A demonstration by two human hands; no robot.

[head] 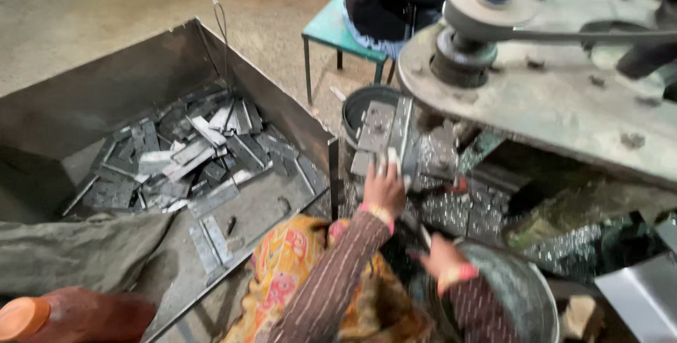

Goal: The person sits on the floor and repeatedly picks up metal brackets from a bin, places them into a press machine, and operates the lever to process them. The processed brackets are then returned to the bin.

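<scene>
My left hand (383,189) reaches forward and grips a flat grey metal plate (381,133) held upright near the rim of a dark round bucket (355,103). My right hand (441,258) hangs lower, over a round metal basin (525,294); it is blurred, and a thin dark piece seems to sit between its fingers. Both arms wear brown striped sleeves with pink bangles at the wrists. Shiny perforated metal strips (458,202) lie piled between the hands and the machine.
A large grey metal bin (70,114) on the left holds several flat hinge-like plates (190,156). A green machine (564,96) with a pulley and belt overhangs on the right. Another person sits on a teal stool (331,29) behind. An orange-capped bottle (70,315) lies bottom left.
</scene>
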